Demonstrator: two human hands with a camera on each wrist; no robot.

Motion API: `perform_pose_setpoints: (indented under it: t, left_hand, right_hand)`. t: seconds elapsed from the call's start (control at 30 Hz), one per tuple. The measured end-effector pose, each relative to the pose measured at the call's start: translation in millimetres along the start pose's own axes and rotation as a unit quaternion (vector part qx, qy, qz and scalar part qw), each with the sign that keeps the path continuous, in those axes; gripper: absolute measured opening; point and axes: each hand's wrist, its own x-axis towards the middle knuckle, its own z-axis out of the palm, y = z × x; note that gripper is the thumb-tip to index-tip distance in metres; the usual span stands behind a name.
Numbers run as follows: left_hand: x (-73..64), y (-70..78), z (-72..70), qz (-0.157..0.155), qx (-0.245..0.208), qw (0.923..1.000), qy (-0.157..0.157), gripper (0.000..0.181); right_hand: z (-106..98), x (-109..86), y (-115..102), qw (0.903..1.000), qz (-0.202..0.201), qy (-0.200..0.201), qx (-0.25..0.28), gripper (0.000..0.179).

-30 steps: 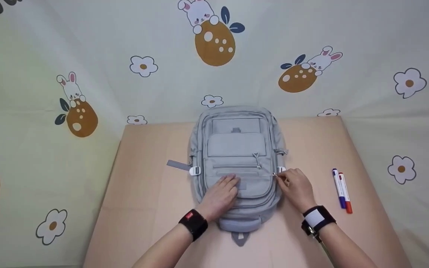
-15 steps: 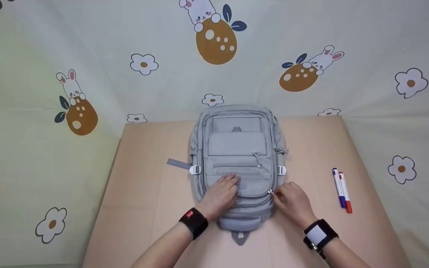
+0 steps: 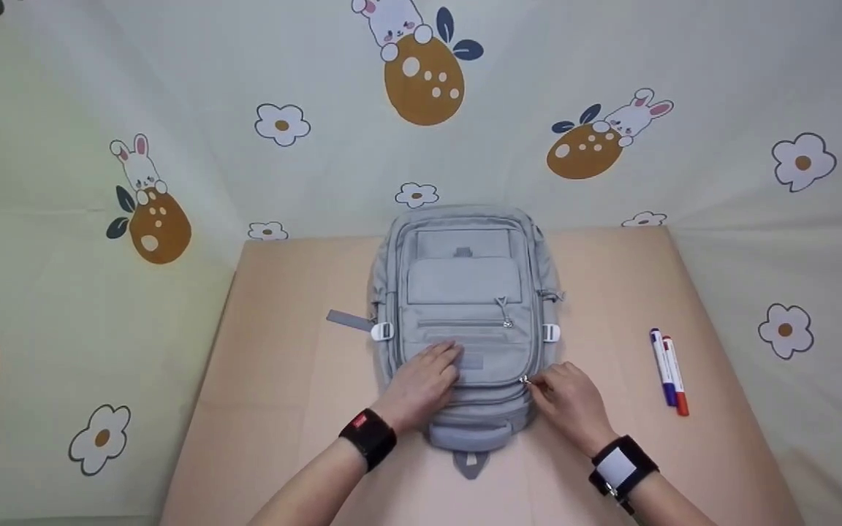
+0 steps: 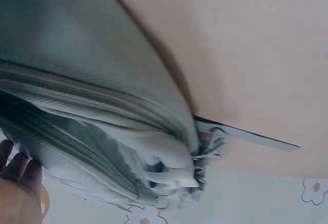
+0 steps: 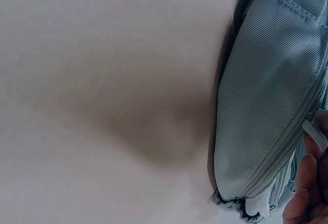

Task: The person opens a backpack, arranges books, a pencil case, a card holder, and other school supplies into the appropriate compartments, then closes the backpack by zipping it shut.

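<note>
A grey backpack (image 3: 465, 281) lies front side up on the table, its carry handle (image 3: 471, 437) towards the person. The left hand (image 3: 421, 386) rests on its lower front with fingers fairly straight; their tips also show against the cloth in the left wrist view. At the front pocket's lower right corner, the right hand (image 3: 571, 400) pinches a small metal zipper pull (image 3: 525, 380) between thumb and finger. A flat tab (image 5: 314, 134) shows beside the right fingertips in the right wrist view. A second zipper pull (image 3: 507, 321) hangs untouched higher up.
Two markers (image 3: 666, 371), one with a blue end and one with a red end, lie right of the backpack. A grey strap (image 3: 349, 320) sticks out left. Printed cloth (image 3: 333, 58) surrounds the table (image 3: 282, 329) at the back and sides.
The right hand has drawn the zipper pull down the pocket's right side and round its lower corner. The left hand stays on the backpack, shifted slightly left.
</note>
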Motion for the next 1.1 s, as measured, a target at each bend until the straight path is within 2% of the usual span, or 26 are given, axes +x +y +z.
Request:
perform_pose_setpoints:
  t: [0.17, 0.27, 0.6, 0.83, 1.1]
  left_hand:
    - [-16.6, -15.2, -0.7, 0.005, 0.02, 0.9992, 0.035, 0.011]
    - [-21.6, -20.7, -1.1, 0.003, 0.036, 0.9984, 0.043, 0.012]
    - [-25.5, -21.2, -0.7, -0.008, 0.029, 0.9992, 0.025, 0.007]
    - [-25.8, -21.0, -2.1, -0.015, 0.023, 0.9996, 0.01, 0.006]
    - [-24.9, -19.9, -4.2, -0.012, 0.03, 0.9995, 0.002, 0.006]
  right_hand:
    - [-2, -1.2, -2, 0.9999, 0.01, 0.0, -0.002, 0.018]
    - [-3, -2.0, -6, 0.9998, 0.017, -0.004, -0.003, 0.017]
    - [0, -0.7, -31, 0.9985, 0.03, -0.042, 0.016, 0.013]
    - [12, 12.6, -59, 0.9968, 0.015, -0.078, 0.011, 0.008]
    - [25, 24.8, -80, 0.9918, 0.03, -0.119, 0.036, 0.004]
